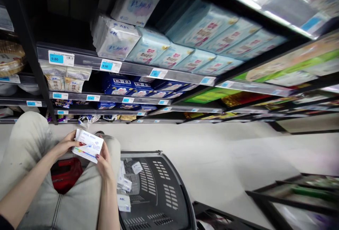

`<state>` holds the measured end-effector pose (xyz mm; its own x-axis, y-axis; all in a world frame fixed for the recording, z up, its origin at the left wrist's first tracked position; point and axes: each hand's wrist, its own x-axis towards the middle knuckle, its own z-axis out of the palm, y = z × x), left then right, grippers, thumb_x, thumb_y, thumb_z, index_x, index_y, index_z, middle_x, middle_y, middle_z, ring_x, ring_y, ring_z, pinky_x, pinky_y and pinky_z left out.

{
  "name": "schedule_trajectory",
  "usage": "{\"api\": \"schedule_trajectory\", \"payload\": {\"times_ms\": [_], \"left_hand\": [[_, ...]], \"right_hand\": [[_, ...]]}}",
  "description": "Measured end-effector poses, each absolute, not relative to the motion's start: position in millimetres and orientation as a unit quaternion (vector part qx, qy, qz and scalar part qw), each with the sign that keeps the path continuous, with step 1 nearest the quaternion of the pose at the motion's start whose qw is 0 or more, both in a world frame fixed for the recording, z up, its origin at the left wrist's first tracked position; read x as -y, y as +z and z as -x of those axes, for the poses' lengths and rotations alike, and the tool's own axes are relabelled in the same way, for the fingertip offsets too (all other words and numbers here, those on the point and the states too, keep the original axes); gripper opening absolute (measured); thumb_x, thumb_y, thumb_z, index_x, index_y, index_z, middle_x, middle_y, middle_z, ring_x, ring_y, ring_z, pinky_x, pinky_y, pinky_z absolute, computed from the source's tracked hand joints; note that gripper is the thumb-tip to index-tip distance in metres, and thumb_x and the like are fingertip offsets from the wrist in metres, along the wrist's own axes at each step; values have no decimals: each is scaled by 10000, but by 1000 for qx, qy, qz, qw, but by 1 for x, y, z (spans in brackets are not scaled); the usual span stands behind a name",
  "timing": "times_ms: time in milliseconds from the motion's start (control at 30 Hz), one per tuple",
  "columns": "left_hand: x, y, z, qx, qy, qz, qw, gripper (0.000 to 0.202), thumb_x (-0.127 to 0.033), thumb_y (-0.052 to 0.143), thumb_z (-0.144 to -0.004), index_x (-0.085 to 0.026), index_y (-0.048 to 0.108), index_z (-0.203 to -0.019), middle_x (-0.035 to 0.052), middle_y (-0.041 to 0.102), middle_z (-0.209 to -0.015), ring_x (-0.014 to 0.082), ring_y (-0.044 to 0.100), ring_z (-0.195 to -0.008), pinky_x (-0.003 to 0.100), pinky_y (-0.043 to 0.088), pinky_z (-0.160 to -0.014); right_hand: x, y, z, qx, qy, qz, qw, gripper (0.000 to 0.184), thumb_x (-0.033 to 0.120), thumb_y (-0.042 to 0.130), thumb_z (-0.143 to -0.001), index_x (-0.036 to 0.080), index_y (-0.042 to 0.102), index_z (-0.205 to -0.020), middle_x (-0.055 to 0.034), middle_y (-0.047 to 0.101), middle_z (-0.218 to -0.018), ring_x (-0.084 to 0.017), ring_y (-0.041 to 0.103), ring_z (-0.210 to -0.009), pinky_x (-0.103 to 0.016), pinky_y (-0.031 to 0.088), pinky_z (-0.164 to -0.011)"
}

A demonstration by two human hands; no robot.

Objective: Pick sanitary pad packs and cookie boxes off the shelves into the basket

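Dark shelving [182, 77] is filling the far side and running away to the right, with its tiers holding packaged goods. Pale floor [212, 141] is stretching in front of it. The person's grey trousers [76, 205] are taking up the near left, with a red object [69, 175] showing between the legs. A dark slotted basket [148, 205] is standing just right of the legs, and several small white packs [124, 202] are lying along its left side, one reading "ABC". On the upper shelf, light-blue packs [196, 60] are sitting in a row to the right of white ABC packs [116, 42]; dark-blue packs [119, 87] are resting one tier below. A round lidded tub [12, 57] is standing at the far left. The left hand [66, 144] and the right hand [106, 161] are together gripping a printed white pack [88, 146] by its opposite sides, thumbs lying on its face; it is tilting above the lap, left of the basket. Small price labels [110, 65] are lining the shelf edges.
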<state>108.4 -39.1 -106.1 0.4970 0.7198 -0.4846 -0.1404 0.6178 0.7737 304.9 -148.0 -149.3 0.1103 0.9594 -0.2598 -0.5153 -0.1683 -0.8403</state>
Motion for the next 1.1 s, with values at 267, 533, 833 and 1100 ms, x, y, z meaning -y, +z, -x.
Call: {"api": "schedule_trajectory", "payload": {"times_ms": [267, 533, 833, 1100], "left_hand": [[39, -114, -104, -347, 307, -405, 788, 888, -233, 1028, -480, -237, 708, -1308, 110, 740, -1416, 389, 613, -1367, 406, 483, -1091], [40, -113, -100, -321, 248, -357, 841, 784, -528, 934, -679, -254, 729, -1384, 108, 701, -1485, 368, 582, -1394, 377, 490, -1033], [40, -115, -105, -412, 253, -335, 809, 651, -369, 862, -665, -244, 723, -1289, 69, 750, -1166, 265, 683, -1001, 331, 533, -805], [39, -100, -109, -428, 291, -358, 777, 624, -295, 893, -596, -252, 751, -1202, 54, 726, -1172, 230, 662, -944, 281, 500, -740]], "right_hand": [[148, -157, -304, 241, 608, 455, 604, 823, 637, 1010, -616, 331, 733, -1328, -82, 774, -1371, -412, 691, -1340, -572, 550, -1151], [151, -153, -306, 288, 563, 480, 608, 1000, 507, 1105, -474, 321, 651, -1345, -90, 712, -1426, -394, 612, -1422, -540, 458, -1238], [147, -155, -306, 295, 575, 475, 597, 1261, 742, 1031, -489, 342, 524, -1572, -135, 498, -1713, -438, 473, -1576, -615, 451, -1251], [148, -169, -307, 245, 590, 484, 598, 875, 708, 857, -763, 310, 600, -1499, -144, 638, -1585, -423, 639, -1429, -573, 621, -1055]]}}
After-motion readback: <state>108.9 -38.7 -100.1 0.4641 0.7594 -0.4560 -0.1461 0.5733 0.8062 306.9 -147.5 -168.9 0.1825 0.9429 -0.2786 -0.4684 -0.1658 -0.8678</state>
